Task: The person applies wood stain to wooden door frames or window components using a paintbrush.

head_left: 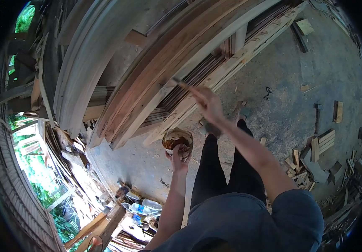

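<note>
- The floor (281,101) was bare grey concrete, littered with wood offcuts (315,151) at the right and lower right.
- Long planks (164,71) lay stacked across the upper middle, running from lower left to upper right; greenery showed past the open edge at far left.
- Plastic bottles (141,206) lay on the floor near the lower left, beside more scrap timber.
- The left hand (180,156) had its grip closed on a small round bowl (177,140), held just below the planks; dark brown liquid sat in it.
- The right hand (208,103) was clenched on a brush (184,85), raised above the bowl.
- The brush's long axis ran from the hand up and left, its tip pointing at the planks and touching or nearly touching an edge; I could not tell which.
- Dark trouser legs (225,164) stood below the hands.
</note>
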{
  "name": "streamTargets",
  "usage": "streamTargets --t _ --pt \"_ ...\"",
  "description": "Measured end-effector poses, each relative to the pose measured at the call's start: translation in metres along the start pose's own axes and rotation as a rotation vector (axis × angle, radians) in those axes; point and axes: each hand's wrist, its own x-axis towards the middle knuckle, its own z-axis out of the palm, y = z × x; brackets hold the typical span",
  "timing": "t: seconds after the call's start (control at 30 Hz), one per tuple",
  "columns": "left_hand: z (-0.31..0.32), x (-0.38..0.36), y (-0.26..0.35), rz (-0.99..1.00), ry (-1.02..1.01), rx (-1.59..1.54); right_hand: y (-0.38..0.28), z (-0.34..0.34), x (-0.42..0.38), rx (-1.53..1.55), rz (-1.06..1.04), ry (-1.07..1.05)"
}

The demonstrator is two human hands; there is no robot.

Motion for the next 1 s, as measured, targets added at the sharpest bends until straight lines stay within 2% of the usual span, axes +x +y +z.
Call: streamTargets --t 0.03,0.1,0.17,0.2,0.27,0.3,0.37,0.4,0.47,0.53,0.6,0.63,0.7,0.83,0.9,0.97,1.0 --pt "0.007 -0.002 -0.003 -0.005 -0.013 -0.020 0.007 -0.027 0.014 -0.014 0.028 0.013" --pt "0.019 -0.005 -0.010 -0.014 -0.033 -0.030 0.038 -0.060 0.030 -0.022 0.028 0.173" --pt "0.031 -0.004 -0.016 -0.005 -0.096 0.012 0.049 -0.104 0.048 -0.017 0.266 0.280" --pt "0.036 -0.003 -0.018 -0.005 -0.101 0.021 0.056 -0.120 0.060 -0.019 0.271 0.288" --pt "0.044 -0.005 -0.021 0.004 -0.139 0.065 0.070 -0.143 0.079 0.002 0.455 0.444" --pt "0.049 -0.007 -0.022 0.003 -0.141 0.077 0.073 -0.144 0.080 0.001 0.464 0.452" --pt "0.057 -0.011 -0.022 0.010 -0.129 0.117 0.073 -0.133 0.088 -0.015 0.363 0.513" --pt "0.060 -0.012 -0.022 0.013 -0.130 0.127 0.062 -0.121 0.084 -0.196 0.284 0.483" --pt "0.063 -0.012 -0.021 -0.004 -0.097 0.134 0.058 -0.081 0.069 -0.154 0.147 0.461" --pt "0.067 -0.014 -0.019 0.009 -0.112 0.143 0.027 -0.064 0.042 0.011 0.121 0.271" --pt "0.065 -0.013 -0.019 0.020 -0.120 0.158 0.009 -0.051 0.012 0.005 0.008 0.023" --pt "0.063 -0.013 -0.019 0.022 -0.131 0.190 0.005 -0.040 0.001 0.012 0.023 0.026" --pt "0.060 -0.012 -0.019 0.021 -0.140 0.237 0.008 -0.014 -0.017 0.072 -0.274 -0.029" --pt "0.059 -0.016 -0.023 0.008 -0.063 0.296 0.035 0.007 -0.014 0.010 -0.200 -0.072" --pt "0.058 -0.016 -0.023 -0.020 -0.045 0.300 0.052 -0.013 0.009 0.107 0.120 -0.227" --pt "0.055 -0.012 -0.024 -0.017 -0.051 0.302 0.067 -0.047 0.028 -0.099 -0.159 0.059" --pt "0.055 -0.011 -0.023 -0.020 -0.053 0.302 0.072 -0.067 0.034 0.001 -0.080 0.100"
